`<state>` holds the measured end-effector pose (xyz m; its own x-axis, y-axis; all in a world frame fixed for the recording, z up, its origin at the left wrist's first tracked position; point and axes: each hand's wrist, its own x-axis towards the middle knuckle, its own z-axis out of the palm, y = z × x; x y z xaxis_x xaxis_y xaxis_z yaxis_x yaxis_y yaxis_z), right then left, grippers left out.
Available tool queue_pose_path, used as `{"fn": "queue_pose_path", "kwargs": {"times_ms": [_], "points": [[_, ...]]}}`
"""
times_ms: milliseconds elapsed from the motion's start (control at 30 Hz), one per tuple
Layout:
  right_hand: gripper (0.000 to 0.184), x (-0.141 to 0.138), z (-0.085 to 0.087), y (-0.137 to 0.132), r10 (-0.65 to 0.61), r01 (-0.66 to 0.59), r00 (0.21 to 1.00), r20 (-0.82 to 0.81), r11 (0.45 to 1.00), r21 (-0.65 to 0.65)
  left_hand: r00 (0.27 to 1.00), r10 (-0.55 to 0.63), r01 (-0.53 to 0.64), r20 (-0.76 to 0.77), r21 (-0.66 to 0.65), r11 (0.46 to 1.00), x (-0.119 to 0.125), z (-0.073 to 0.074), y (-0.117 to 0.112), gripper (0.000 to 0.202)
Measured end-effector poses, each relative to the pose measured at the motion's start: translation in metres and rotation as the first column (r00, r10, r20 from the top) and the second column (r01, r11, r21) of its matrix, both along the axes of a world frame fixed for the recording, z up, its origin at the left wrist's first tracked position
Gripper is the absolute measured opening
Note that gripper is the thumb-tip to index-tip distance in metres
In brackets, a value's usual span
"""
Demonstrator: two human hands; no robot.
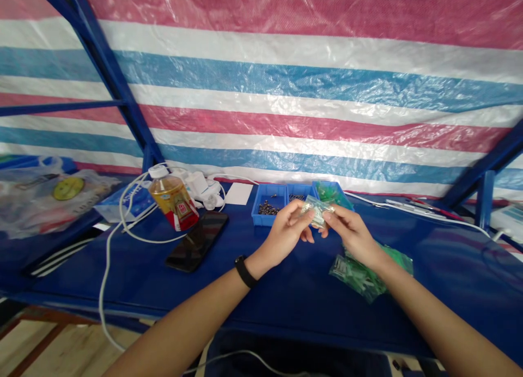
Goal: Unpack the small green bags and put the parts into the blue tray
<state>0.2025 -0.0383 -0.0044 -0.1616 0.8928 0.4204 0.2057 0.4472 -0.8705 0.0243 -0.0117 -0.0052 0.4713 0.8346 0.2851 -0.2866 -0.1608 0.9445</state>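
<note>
Between my two hands is a small clear plastic bag with pale contents too small to make out. My left hand, with a black band on the wrist, pinches the bag's left side. My right hand grips its right side between thumb and fingers. Just behind the hands stand blue bins: the left bin has small dark screws or similar pieces, the middle bin also contains small dark parts, and the right bin has green pieces. Filled green-tinted plastic bags lie on the table, partly under my right forearm.
A drink bottle and a black phone are at left, near white cables and a power strip. A white card lies behind them. Pen-like tools lie at the back right of the blue table.
</note>
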Motion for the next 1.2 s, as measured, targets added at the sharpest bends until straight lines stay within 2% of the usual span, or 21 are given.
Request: {"fn": "queue_pose_path", "kwargs": {"times_ms": [167,467,667,767,900,1067,1200], "points": [[0.039,0.001,-0.003,0.000,-0.027,0.025,0.997,0.070,0.999,0.033,0.998,0.058,-0.058,-0.001,0.010,0.998,0.000,-0.006,0.004,0.035],[0.042,0.003,-0.008,0.000,-0.058,0.052,0.993,0.104,0.997,0.058,0.986,0.158,-0.150,-0.049,0.125,0.981,0.000,-0.015,0.013,0.040],[0.036,0.001,-0.007,0.001,-0.007,0.007,1.000,0.001,1.000,0.002,0.979,0.181,-0.159,-0.091,0.208,0.965,-0.001,-0.016,0.011,0.039],[0.039,0.001,-0.006,0.001,0.002,-0.003,1.000,-0.029,0.999,-0.041,0.971,0.186,-0.139,-0.152,0.276,0.951,-0.001,-0.016,0.007,0.037],[0.041,0.000,-0.009,0.001,-0.049,0.050,0.998,0.032,0.999,-0.020,0.959,0.206,-0.140,-0.194,0.306,0.942,-0.001,-0.016,0.006,0.038],[0.042,-0.005,-0.013,0.000,-0.142,0.129,0.978,0.150,0.987,0.092,0.956,0.211,-0.139,-0.203,0.321,0.937,-0.001,-0.017,0.007,0.040],[0.042,-0.001,-0.003,-0.003,-0.164,0.132,0.957,0.238,0.981,0.142,0.955,0.188,-0.112,-0.228,0.310,0.944,-0.002,-0.012,0.005,0.036]]}}
